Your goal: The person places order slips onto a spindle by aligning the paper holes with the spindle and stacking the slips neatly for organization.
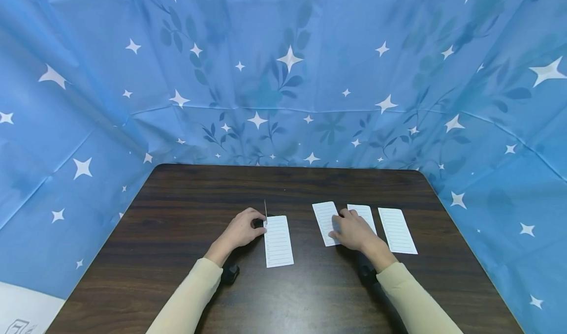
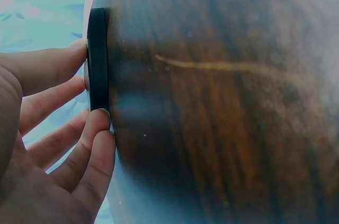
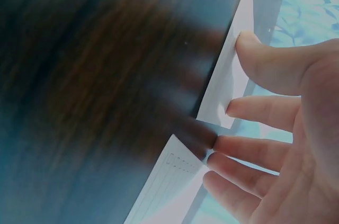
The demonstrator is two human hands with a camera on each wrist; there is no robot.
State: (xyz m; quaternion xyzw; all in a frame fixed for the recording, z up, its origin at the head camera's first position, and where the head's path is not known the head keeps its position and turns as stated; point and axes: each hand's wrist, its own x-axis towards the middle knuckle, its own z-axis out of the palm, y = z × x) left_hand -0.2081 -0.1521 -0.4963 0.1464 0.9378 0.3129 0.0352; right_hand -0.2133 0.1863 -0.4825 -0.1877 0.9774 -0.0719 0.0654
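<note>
My left hand (image 1: 241,228) is at the left side of a white lined card (image 1: 279,243) on the table. Its thumb and fingertips pinch a thin dark slab-like thing (image 2: 98,60), seen edge-on in the left wrist view; its kind I cannot tell. In the head view it is just a thin upright edge by the card's top left corner. My right hand (image 1: 354,231) rests over a second lined card (image 1: 324,221), thumb and forefinger touching its face. The other fingertips are near the corner of a third card (image 3: 175,176), which that hand partly covers in the head view.
Another lined card (image 1: 397,230) lies at the right of the row. All are on a dark wood-grain table (image 1: 283,186), with a blue star-patterned cloth (image 1: 283,78) hanging behind and at both sides. A white printed thing (image 1: 26,309) shows at the lower left.
</note>
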